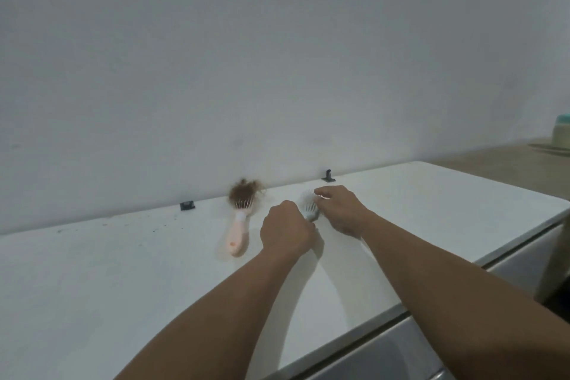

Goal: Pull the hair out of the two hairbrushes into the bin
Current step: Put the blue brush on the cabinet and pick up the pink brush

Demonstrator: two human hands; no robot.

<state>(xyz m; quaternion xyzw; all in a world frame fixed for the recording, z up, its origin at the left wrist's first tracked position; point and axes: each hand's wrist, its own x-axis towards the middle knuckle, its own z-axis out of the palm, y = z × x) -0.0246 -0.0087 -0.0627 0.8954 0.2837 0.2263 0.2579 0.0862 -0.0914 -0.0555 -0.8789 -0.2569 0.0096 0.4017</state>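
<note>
Surface: a white flat tabletop (123,281) with small dark specks towards its left side.
Wall: a plain pale grey wall (246,55) directly behind it.
Brackets: two small black clips (187,205) (328,176) at the tabletop's far edge.
Far right: a cream container with a teal lid (562,133) on a tan wooden surface (493,160).

Pink hairbrush (237,236) glossy plastic; table (123,271) smooth white, speckled.

We see one hairbrush (309,206) between our fingers (320,193) on the desk (123,271); the other hairbrush (239,225) lies just left of them.
</note>
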